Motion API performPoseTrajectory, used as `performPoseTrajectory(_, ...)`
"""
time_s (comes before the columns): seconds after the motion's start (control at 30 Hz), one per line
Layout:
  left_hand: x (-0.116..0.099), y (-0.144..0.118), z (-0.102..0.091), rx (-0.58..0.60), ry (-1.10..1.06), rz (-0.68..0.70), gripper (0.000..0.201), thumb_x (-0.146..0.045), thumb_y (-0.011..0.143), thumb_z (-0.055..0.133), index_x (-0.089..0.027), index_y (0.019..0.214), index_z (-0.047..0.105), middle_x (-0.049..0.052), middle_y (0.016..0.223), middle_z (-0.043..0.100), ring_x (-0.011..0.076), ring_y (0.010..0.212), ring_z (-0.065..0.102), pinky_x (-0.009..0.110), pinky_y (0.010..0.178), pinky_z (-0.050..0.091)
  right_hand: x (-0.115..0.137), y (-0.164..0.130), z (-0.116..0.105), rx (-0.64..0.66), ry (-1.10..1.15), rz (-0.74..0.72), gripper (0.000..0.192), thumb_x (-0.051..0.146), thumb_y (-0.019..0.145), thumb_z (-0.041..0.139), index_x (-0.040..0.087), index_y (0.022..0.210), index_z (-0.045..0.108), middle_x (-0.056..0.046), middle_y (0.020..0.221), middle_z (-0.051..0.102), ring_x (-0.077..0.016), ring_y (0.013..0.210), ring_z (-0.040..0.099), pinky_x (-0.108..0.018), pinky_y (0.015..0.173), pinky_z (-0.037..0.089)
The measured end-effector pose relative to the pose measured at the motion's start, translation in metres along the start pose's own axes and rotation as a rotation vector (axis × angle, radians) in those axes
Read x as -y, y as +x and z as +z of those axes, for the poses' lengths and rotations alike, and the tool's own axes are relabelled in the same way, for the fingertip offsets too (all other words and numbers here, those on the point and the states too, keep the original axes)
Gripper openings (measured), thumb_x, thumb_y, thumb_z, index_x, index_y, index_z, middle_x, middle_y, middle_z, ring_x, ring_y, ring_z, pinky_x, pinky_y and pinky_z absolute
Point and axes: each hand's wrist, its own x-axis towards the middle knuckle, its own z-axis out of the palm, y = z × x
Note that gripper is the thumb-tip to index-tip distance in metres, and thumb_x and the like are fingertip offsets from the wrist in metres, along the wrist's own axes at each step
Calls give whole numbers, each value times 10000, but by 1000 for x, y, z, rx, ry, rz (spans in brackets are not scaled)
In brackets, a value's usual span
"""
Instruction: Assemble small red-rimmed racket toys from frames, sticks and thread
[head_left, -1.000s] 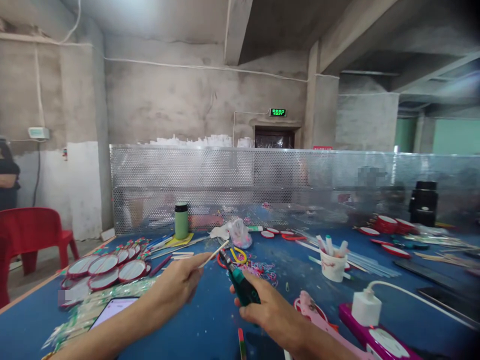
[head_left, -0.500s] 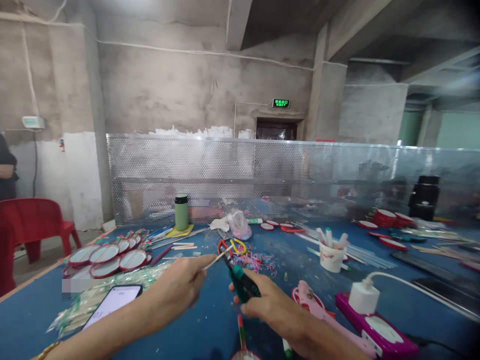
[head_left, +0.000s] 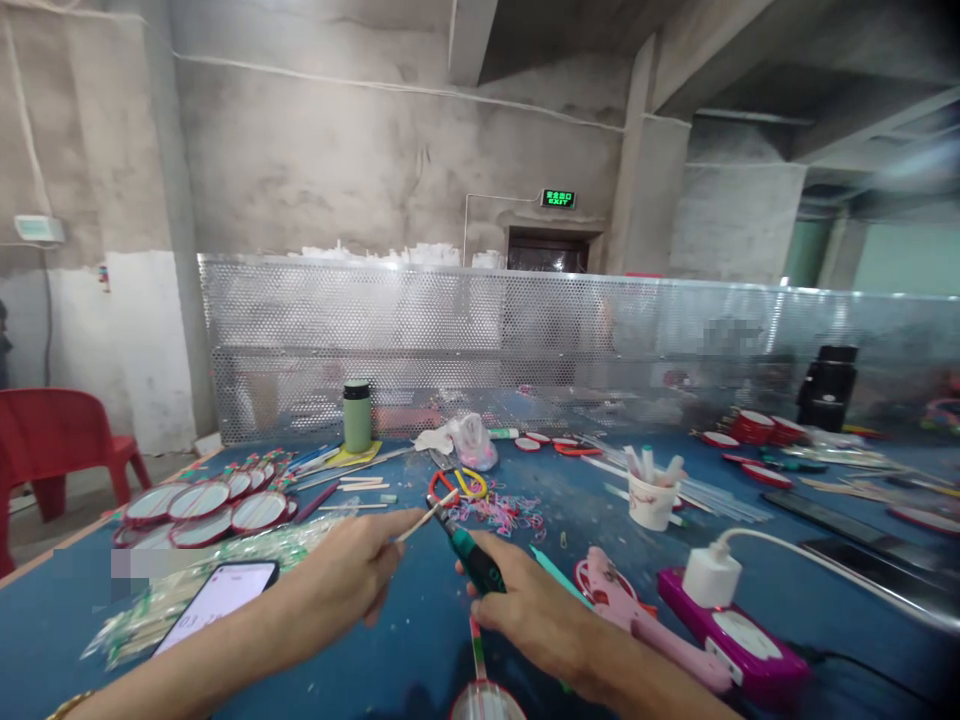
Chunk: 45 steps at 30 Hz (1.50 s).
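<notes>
My left hand (head_left: 366,565) pinches a thin pale wooden stick (head_left: 424,517) between thumb and forefinger. The stick's far end meets the jaw tips of dark green and black pliers (head_left: 475,556); whether the jaws grip it I cannot tell. Wrapped around the plier handles is my right hand (head_left: 521,605). Below the hands lies a small round red-rimmed piece (head_left: 489,702) with a red and green handle (head_left: 478,645), cut off by the lower edge. Beyond the plier tips are red-and-yellow-handled scissors (head_left: 471,484) and a scatter of small colourful bands (head_left: 506,512).
A phone (head_left: 217,600) rests on bagged sticks (head_left: 135,622) at left, near several round red-rimmed pieces (head_left: 199,500). To the right are a pink glue gun (head_left: 637,620), a purple power strip (head_left: 739,630) and a cup of pens (head_left: 651,502). A green bottle (head_left: 358,418) stands behind.
The view has shifted slightly, so the surroundings sit further left. More of the round red-rimmed piece shows below. Both hands keep their holds, with the stick still at the plier jaws.
</notes>
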Motion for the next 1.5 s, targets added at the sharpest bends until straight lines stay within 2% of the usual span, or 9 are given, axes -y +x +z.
performPoseTrajectory(0.17, -2, 1, 0, 20, -110, -89, 426, -404, 959, 356, -173, 1231, 589, -51, 493, 562, 116, 392, 467, 224, 475, 366, 9, -1, 2, -38, -135, -6, 469, 108, 646, 542, 182, 1098, 642, -48, 1054, 661, -216, 985, 581, -289, 836, 420)
performPoseTrajectory(0.3, 0, 15, 7, -2, -201, -209, 375, -498, 920, 375, -185, 965, 577, -31, 630, 599, 85, 324, 406, 214, 368, 266, 15, 2, 6, -55, -248, 11, 415, 133, 709, 560, 157, 1119, 627, -97, 1126, 644, -244, 1029, 580, -327, 885, 412)
performPoseTrajectory(0.5, 9, 35, 17, -269, -47, -13, 337, -365, 875, 398, -198, 588, 459, -11, 548, 502, 129, 546, 471, 248, 551, 333, 16, 4, 10, -68, -303, 17, 310, 233, 820, 580, 131, 1111, 614, -113, 1098, 653, -243, 998, 589, -329, 868, 416)
performPoseTrajectory(0.7, 7, 33, 19, -288, -70, 15, 295, -346, 875, 396, -196, 650, 514, -16, 563, 511, 145, 580, 471, 259, 581, 330, 19, -2, 6, -61, -285, 19, 384, 217, 819, 593, 123, 1191, 601, -126, 1152, 637, -261, 1044, 579, -355, 900, 404)
performPoseTrajectory(0.87, 8, 31, 19, -266, -70, 0, 287, -356, 865, 398, -189, 689, 551, -16, 566, 520, 147, 574, 475, 255, 569, 321, 19, -1, 8, -51, -265, 19, 357, 191, 804, 584, 126, 1155, 600, -109, 1118, 632, -236, 1005, 563, -330, 867, 396)
performPoseTrajectory(1.07, 5, 35, 16, -277, -19, -31, 272, -332, 845, 417, -200, 621, 496, -8, 557, 533, 147, 570, 483, 253, 567, 319, 21, 5, 10, -52, -189, 69, 77, 189, 773, 596, 175, 843, 569, 22, 748, 551, -130, 708, 476, -244, 643, 354)
performPoseTrajectory(1.17, 7, 43, 14, -253, 18, -60, 244, -305, 816, 440, -201, 601, 491, -17, 536, 520, 142, 551, 474, 252, 559, 311, 18, 13, 8, 14, -11, 148, 144, 281, 826, 582, 187, 737, 519, 46, 634, 486, -99, 591, 454, -211, 551, 338)
performPoseTrajectory(1.33, 15, 64, 8, -222, 44, -105, 219, -258, 774, 483, -195, 566, 510, -29, 498, 525, 137, 516, 473, 248, 550, 320, 11, 35, 3, 114, 197, 274, 177, 299, 855, 593, 189, 761, 491, 33, 652, 551, -78, 481, 503, -170, 456, 395)
performPoseTrajectory(1.5, 18, 79, 3, -219, 102, -142, 230, -179, 761, 486, -174, 548, 571, -9, 504, 558, 139, 533, 508, 240, 536, 324, 12, 52, 0, 120, 155, 337, 145, 254, 933, 500, 178, 810, 487, 20, 621, 572, -103, 430, 552, -193, 407, 458)
